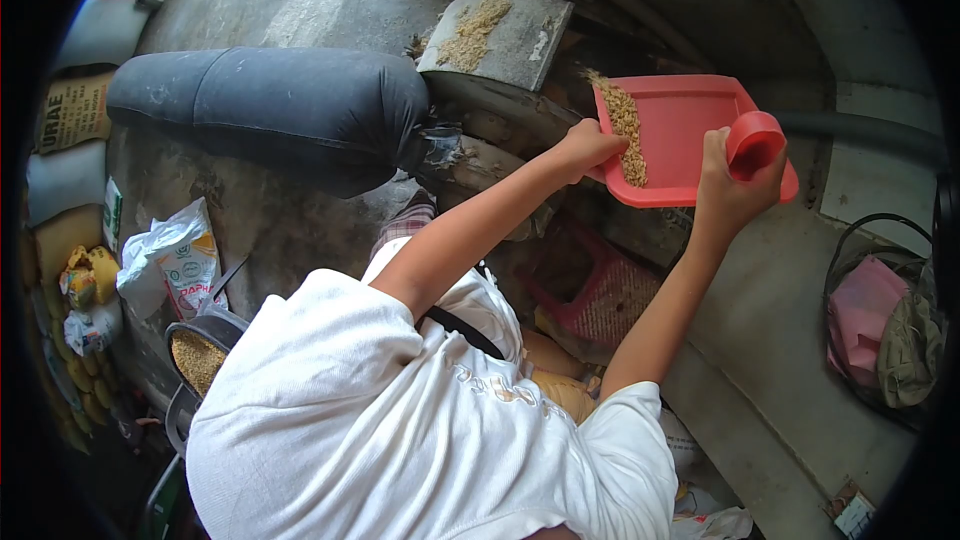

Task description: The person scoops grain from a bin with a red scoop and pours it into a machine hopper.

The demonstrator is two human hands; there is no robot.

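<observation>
A red plastic dustpan (690, 130) is held out in front of me, with a band of pale brown grain or husk (627, 130) along its left edge. My right hand (735, 180) is closed around its hollow handle. At the near left corner, my left hand (593, 150) grips the rim, its thumb beside the grain; its other fingers are mostly hidden. Some husk hangs over the far left corner. Left of the pan is a curved grey metal cover (505, 35) with more husk on top.
A stuffed dark bag (270, 115) lies left of the machine. Below the dustpan sits a red plastic stool or basket (600, 290). A container of grain (197, 360) stands behind my left side, near a printed sack (185, 260). A wire basket with cloth (880, 325) is at right.
</observation>
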